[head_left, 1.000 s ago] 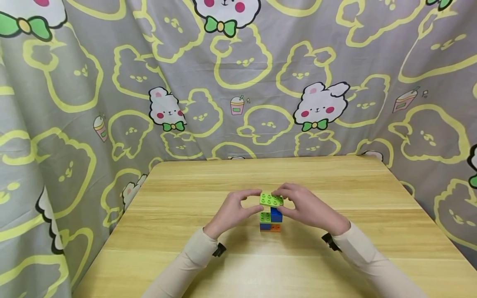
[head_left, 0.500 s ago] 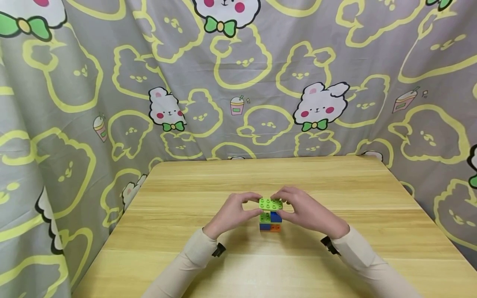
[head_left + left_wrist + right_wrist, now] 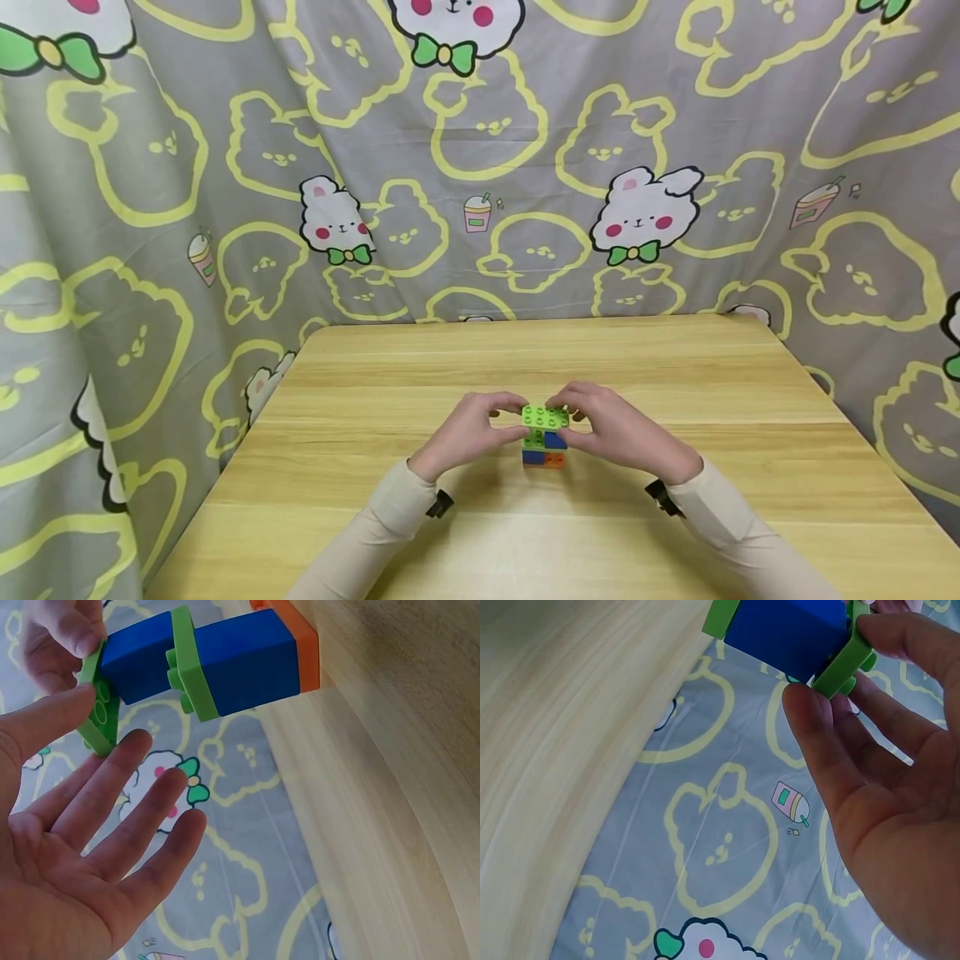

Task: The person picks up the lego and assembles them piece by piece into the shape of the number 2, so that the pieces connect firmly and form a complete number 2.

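A light green building-brick plate tops a small tower, its left half overhanging the upper blue brick. Beneath come a second green plate, a lower blue brick and an orange plate on the table. My left hand pinches the top plate's left end between thumb and index finger; its other fingers are spread in the left wrist view. At the right end my right hand pinches the same plate with thumb and index finger. Rings on the plate's underside show in the left wrist view.
The tower stands on a wooden table. Behind and at both sides hangs a grey curtain with yellow outlines and white rabbit prints. Dark wrist cameras sit at both sleeve cuffs.
Both hands have lowered the top green plate onto the upper blue brick. The plate was raised and tilted a second ago and now lies flatter; the lower tower has stayed in place.
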`<act>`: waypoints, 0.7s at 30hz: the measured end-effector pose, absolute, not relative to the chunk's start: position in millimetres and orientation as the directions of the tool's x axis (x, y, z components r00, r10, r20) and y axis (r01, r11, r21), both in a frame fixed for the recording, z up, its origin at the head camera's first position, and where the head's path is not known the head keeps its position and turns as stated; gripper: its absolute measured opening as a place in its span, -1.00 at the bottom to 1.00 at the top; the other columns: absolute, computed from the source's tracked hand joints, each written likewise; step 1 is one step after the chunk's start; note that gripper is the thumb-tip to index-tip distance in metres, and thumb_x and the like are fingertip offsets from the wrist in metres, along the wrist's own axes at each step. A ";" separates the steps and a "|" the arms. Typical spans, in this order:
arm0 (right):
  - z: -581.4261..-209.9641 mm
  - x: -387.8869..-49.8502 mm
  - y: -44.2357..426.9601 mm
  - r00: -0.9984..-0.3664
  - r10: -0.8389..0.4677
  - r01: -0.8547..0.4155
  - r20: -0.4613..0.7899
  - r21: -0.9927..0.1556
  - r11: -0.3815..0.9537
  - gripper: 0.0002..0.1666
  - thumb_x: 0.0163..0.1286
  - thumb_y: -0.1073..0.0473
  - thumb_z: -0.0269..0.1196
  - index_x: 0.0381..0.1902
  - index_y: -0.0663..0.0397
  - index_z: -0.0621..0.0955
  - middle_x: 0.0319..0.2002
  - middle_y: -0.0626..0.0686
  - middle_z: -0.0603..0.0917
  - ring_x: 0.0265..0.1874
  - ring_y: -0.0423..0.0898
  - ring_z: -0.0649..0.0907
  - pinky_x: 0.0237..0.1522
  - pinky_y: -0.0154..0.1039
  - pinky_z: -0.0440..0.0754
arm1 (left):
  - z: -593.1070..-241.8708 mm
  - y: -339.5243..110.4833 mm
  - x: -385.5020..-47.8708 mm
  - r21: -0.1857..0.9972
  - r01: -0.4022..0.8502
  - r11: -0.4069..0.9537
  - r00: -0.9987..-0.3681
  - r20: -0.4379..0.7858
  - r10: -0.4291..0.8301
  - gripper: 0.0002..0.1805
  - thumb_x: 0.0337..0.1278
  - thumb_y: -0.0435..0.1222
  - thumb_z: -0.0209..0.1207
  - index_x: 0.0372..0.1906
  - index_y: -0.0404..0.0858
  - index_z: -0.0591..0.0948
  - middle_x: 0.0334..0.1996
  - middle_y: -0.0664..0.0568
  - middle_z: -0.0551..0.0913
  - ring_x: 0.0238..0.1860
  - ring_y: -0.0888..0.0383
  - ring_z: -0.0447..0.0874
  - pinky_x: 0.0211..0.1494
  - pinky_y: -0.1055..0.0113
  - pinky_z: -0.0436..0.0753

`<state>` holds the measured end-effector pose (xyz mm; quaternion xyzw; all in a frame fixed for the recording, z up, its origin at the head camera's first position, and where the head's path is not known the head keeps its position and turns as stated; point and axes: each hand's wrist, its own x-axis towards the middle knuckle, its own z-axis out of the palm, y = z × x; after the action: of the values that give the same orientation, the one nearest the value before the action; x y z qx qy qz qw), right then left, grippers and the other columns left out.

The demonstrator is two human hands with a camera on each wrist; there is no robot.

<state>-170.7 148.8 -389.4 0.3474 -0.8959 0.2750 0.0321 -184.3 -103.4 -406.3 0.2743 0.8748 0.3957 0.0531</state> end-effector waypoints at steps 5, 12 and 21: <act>-390.0 -171.1 149.0 -0.761 -0.603 -0.635 0.239 -0.467 0.615 -0.61 0.34 0.14 0.43 0.11 0.03 0.68 -0.02 -0.08 0.69 -0.13 -0.14 0.69 -0.06 -0.14 0.73 | -408.5 -103.8 -185.6 0.720 0.433 0.542 -0.844 0.114 0.524 -0.60 0.28 -0.11 0.37 0.15 -0.15 0.69 0.04 0.06 0.77 0.13 -0.01 0.71 0.23 -0.07 0.60; -392.4 -174.0 152.0 -0.783 -0.588 -0.596 0.204 -0.517 0.614 -0.60 0.36 0.09 0.42 0.12 0.02 0.68 -0.04 -0.10 0.70 -0.15 -0.14 0.70 -0.06 -0.17 0.71 | -410.2 -104.7 -187.3 0.713 0.457 0.532 -0.833 0.132 0.538 -0.61 0.26 -0.11 0.39 0.12 -0.15 0.69 0.00 0.05 0.78 0.07 0.08 0.74 0.18 -0.07 0.63; -397.8 -179.8 158.9 -0.800 -0.588 -0.510 0.121 -0.653 0.559 -0.57 0.41 0.03 0.39 0.17 0.02 0.65 0.00 -0.07 0.72 -0.16 -0.19 0.71 -0.11 -0.23 0.73 | -411.3 -104.5 -186.1 0.805 0.374 0.460 -0.832 0.072 0.551 -0.65 0.29 -0.19 0.37 0.12 -0.18 0.65 -0.04 0.02 0.74 -0.08 0.09 0.78 -0.04 0.34 0.72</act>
<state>-179.8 158.9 -397.8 0.3115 -0.8812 0.3512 -0.0553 -186.1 -104.5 -411.3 0.2724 0.8485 0.4425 0.0998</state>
